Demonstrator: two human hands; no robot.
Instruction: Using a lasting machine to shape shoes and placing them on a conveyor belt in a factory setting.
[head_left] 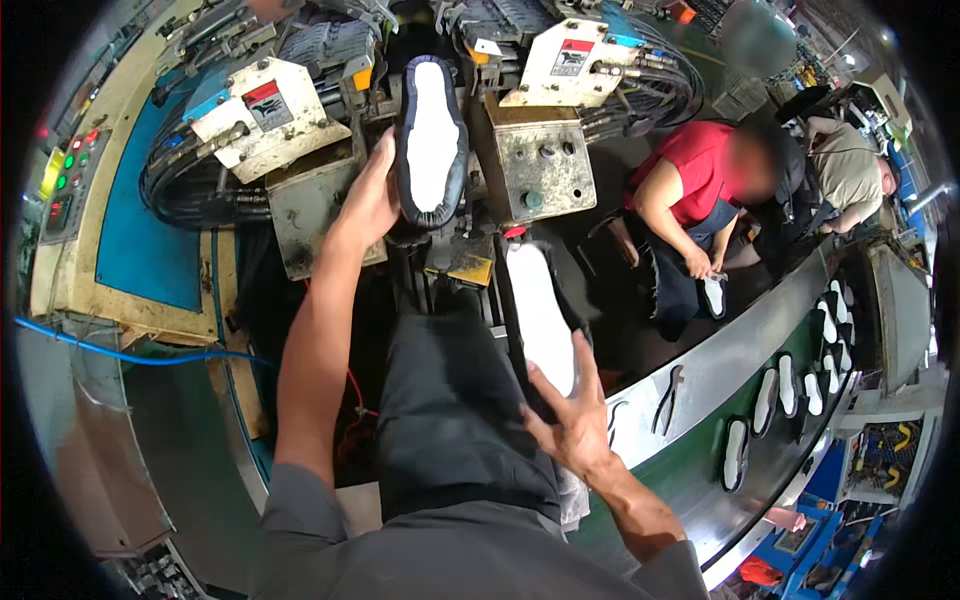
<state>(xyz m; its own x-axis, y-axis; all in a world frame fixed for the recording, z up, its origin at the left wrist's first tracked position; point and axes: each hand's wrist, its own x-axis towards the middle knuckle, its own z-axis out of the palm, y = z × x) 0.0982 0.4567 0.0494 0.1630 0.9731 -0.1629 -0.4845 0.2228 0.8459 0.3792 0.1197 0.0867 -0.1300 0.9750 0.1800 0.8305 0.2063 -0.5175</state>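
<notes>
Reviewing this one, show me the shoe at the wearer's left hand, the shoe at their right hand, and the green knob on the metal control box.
Left shoe (431,140): head view, middle of its white underside.
Right shoe (543,318): head view, its white underside.
Green knob (533,200): head view, its round front.

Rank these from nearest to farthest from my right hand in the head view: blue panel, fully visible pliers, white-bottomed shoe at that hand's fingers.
1. White-bottomed shoe: right at the fingers of your right hand.
2. Pliers: just right of the hand, on the metal ledge.
3. Blue panel: far over on your left.
</notes>
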